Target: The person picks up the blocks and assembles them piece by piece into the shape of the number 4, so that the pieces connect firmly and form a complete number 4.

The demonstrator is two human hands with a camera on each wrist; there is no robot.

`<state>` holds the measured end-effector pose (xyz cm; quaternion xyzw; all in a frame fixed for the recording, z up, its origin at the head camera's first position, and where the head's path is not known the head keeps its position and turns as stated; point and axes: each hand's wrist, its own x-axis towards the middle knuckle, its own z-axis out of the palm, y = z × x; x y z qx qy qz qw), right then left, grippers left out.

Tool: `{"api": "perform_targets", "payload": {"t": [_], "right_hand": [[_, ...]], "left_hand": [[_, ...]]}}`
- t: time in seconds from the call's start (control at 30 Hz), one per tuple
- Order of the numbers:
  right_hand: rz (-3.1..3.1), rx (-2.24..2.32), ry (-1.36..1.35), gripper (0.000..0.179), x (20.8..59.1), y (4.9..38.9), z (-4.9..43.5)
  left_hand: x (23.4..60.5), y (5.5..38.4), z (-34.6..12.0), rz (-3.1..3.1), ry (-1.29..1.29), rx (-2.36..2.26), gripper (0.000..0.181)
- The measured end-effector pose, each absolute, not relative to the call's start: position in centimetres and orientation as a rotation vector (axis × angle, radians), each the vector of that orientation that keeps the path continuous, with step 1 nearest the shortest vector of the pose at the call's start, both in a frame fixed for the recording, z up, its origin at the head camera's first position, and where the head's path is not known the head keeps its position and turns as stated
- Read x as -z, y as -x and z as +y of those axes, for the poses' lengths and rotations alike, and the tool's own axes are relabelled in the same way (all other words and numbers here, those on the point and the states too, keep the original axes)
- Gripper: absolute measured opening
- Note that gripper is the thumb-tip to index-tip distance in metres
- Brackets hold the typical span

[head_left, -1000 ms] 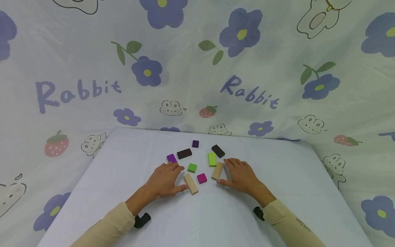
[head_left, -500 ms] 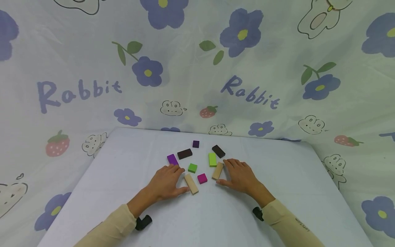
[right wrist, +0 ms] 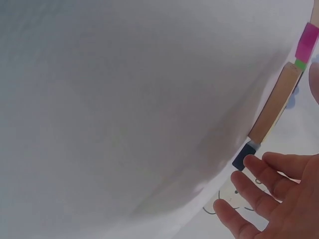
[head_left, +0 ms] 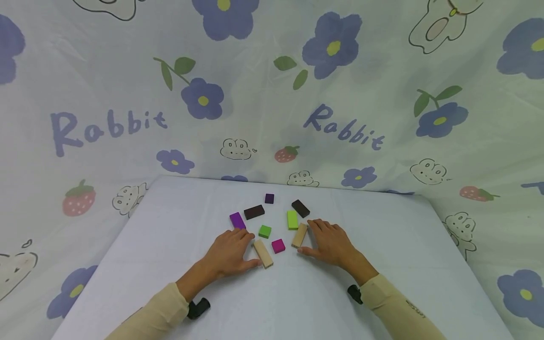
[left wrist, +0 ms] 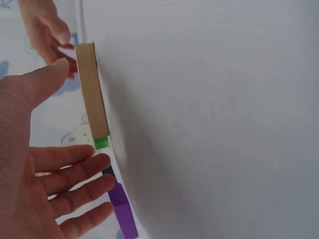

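My left hand [head_left: 229, 252] hovers with spread fingers at the left of the group, its thumb near a plain wooden block [head_left: 263, 253]. Just beyond its fingertips lies a purple block [head_left: 237, 220], its near end partly covered. On the other side my right hand [head_left: 331, 243] is spread beside a second plain wooden block [head_left: 299, 235], holding nothing. In the left wrist view that hand's fingers are relaxed and apart, with the plain block [left wrist: 92, 89] beyond the thumb. Between the hands sit a green block [head_left: 265, 231] and a magenta block [head_left: 278, 246].
Farther back are a lime block [head_left: 292, 220], two dark brown blocks, one on the left [head_left: 254, 212] and one on the right [head_left: 300, 208], and a small dark purple block [head_left: 269, 199]. All lie on a white table [head_left: 382, 236] before a printed curtain [head_left: 263, 94].
My left hand has drawn slightly back toward me and right, uncovering more of the purple block. The right hand and the blocks stay nearly where they were.
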<state>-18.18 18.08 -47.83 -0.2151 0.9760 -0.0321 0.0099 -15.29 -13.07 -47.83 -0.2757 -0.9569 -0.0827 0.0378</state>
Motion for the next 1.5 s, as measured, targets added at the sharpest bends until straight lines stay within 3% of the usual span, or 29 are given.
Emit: {"api": "perform_targets", "payload": {"t": [1.5], "right_hand": [[3.042,0.014,0.663,0.087,48.57,18.76,18.24]], "left_hand": [[48.08,15.25,-12.20,-2.937,0.888,0.248,0.066]]}}
